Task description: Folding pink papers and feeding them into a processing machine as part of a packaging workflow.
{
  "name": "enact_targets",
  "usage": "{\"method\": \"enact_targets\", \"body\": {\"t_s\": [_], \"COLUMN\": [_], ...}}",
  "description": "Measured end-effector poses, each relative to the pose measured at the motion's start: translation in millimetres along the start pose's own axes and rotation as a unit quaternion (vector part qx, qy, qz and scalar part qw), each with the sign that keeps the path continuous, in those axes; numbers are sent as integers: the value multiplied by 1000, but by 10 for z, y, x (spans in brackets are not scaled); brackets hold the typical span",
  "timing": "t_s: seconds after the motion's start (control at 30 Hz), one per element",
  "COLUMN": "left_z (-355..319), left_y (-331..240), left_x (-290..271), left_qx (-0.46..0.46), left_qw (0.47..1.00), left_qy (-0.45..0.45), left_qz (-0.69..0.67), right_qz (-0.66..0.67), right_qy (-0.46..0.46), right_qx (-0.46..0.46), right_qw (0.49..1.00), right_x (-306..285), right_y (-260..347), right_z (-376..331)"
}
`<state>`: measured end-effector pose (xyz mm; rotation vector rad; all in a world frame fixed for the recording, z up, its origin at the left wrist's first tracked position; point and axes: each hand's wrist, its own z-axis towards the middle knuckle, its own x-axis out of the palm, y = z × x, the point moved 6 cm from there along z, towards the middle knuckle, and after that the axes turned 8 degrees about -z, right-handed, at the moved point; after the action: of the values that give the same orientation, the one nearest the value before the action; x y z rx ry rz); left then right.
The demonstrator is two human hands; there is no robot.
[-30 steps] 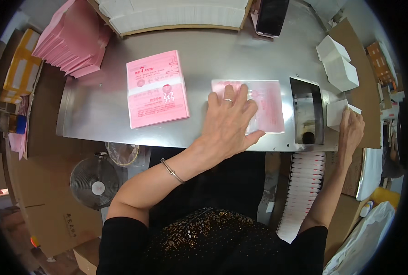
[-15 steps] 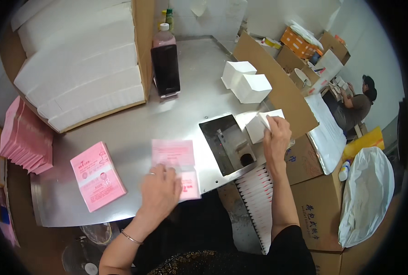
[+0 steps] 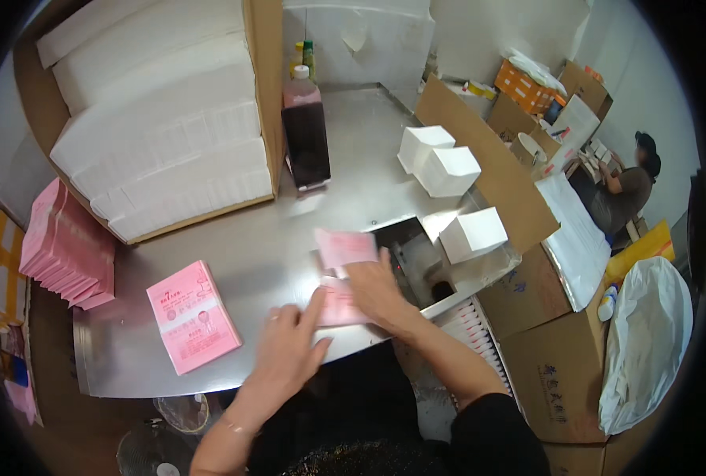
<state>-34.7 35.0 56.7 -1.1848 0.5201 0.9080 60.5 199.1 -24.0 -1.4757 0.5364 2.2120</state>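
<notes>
A pink printed paper wrapper point(image 3: 343, 247) lies near the front edge of the metal table, its lower part under my hands. My right hand point(image 3: 377, 292) is over the wrapper's middle with fingers bent down onto it. Whether a tissue lies beneath those fingers is hidden. At the wrapper's lower left corner, my left hand point(image 3: 285, 345) rests with fingers apart, the thumb side touching the paper. Further left is a flat stack of pink wrappers point(image 3: 194, 317) with a pale band across. A white folded tissue stack point(image 3: 473, 236) stands beyond the table's rectangular opening point(image 3: 416, 262).
Two more white stacks point(image 3: 448, 170) stand by a cardboard flap point(image 3: 488, 159). A large carton of white stacks point(image 3: 163, 135) fills the back left, beside a phone point(image 3: 306, 143) propped on a bottle. Pink packets point(image 3: 63, 254) stand far left. A person point(image 3: 627, 186) sits at the right.
My right hand has moved left from the white tissue stack to the pink wrapper. My left hand has shifted slightly and now touches the wrapper's left side. The view has shifted a little.
</notes>
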Motion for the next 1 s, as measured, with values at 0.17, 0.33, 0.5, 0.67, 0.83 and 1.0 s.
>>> {"method": "enact_targets", "body": {"t_s": [0.17,0.33,0.5,0.67,0.83,1.0], "left_z": [-230,-606,-766,-445,24,42], "left_y": [41,569,968,723,12,-14], "left_x": [-339,-1018,-996,-915,80,333], "left_qx": [41,-90,-153,-111,78,91], "left_qw": [999,957,951,983,994,995], "left_qy": [3,-205,-82,-129,-65,7], "left_qz": [-20,184,255,65,-48,-48], "right_qz": [28,-98,-287,-219,-165,-30], "right_qy": [134,-183,-177,-167,-235,-20], "right_qx": [184,112,208,239,209,-153], "right_qw": [973,972,918,931,935,988], "right_x": [-100,-1348,-1448,-1482,-1428,-785], "right_y": [-1025,-631,-1251,-1381,-1305,326], "right_z": [-339,-453,-507,-501,-540,-733]}}
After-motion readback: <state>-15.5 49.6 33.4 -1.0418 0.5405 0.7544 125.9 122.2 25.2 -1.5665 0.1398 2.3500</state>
